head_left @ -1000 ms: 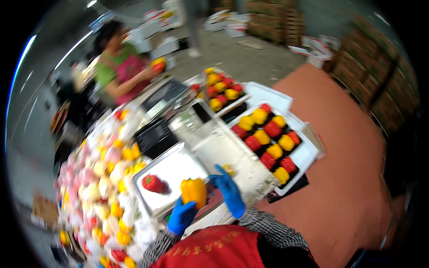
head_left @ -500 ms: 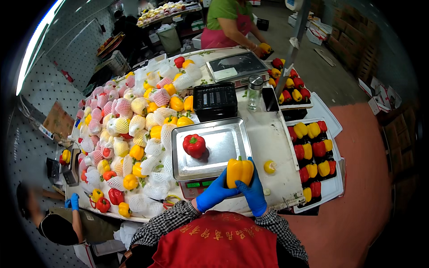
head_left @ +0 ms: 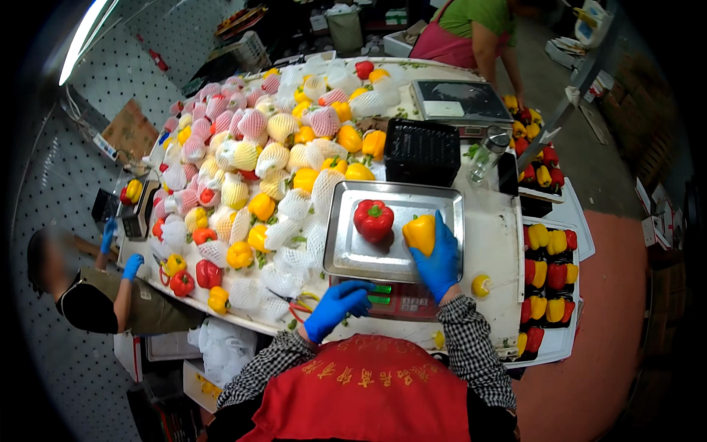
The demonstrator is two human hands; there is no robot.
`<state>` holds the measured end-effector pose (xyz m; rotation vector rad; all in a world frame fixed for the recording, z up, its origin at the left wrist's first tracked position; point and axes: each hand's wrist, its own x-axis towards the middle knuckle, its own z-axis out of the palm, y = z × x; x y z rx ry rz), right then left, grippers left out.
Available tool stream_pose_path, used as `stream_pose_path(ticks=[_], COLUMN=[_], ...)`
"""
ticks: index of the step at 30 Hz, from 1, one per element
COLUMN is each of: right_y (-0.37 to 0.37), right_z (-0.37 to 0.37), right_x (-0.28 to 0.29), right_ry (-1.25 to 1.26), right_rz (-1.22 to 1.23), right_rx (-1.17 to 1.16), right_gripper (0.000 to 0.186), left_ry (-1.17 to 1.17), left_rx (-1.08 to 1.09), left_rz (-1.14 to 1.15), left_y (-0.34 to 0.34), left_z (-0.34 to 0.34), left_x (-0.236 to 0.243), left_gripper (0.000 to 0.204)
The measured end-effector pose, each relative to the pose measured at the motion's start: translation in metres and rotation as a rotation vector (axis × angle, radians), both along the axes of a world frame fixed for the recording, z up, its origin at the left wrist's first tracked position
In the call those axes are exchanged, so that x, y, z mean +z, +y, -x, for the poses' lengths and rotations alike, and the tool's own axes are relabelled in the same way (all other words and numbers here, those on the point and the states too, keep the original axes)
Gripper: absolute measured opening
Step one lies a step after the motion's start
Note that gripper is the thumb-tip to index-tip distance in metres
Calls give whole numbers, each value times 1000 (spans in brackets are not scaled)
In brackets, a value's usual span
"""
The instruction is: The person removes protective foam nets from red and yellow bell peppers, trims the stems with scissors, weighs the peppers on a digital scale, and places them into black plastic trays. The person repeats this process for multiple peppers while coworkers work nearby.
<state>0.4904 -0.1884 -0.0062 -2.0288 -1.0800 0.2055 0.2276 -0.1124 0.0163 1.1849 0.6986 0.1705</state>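
My right hand (head_left: 440, 259), in a blue glove, holds a yellow bell pepper (head_left: 420, 235) over the steel tray (head_left: 434, 193) of a weighing scale. A red bell pepper (head_left: 374, 221) sits on that tray, just left of the yellow one. My left hand (head_left: 337, 309), also gloved in blue, hovers by the scale's front panel (head_left: 403, 303). Nothing shows in it, and its fingers are loosely bent and partly apart. Beside it lie scissors (head_left: 300, 305) with red and yellow handles.
Bell peppers in foam nets (head_left: 254, 147) cover the table's left side. A black basket (head_left: 422, 151), a second scale (head_left: 460, 103) and a glass jar (head_left: 489, 153) stand beyond the tray. Packed peppers (head_left: 549, 276) are at right. Two other people work at far right and left.
My right hand has carried the yellow pepper forward onto the scale's tray, beside the red one. My left hand has let go of it and drawn back left. The view has swung left.
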Motion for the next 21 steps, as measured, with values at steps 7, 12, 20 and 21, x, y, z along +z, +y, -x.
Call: stream_pose_path(ticks=[7, 12, 20, 21], right_y=[-21, -46, -59, -60], right_z=[4, 10, 9, 10], right_x=[-8, -7, -15, -16], right_ry=[-9, 152, 207, 207], right_rz=[-134, -201, -223, -224], right_rx=[-13, -75, -90, -90], right_gripper=[77, 62, 51, 51], left_ry=[132, 242, 456, 477], left_rx=[497, 616, 388, 339], left_rz=[-195, -451, -1083, -1153], left_y=[36, 45, 28, 27], left_z=[79, 117, 119, 119], left_x=[-36, -93, -125, -129], left_gripper=[27, 24, 41, 43])
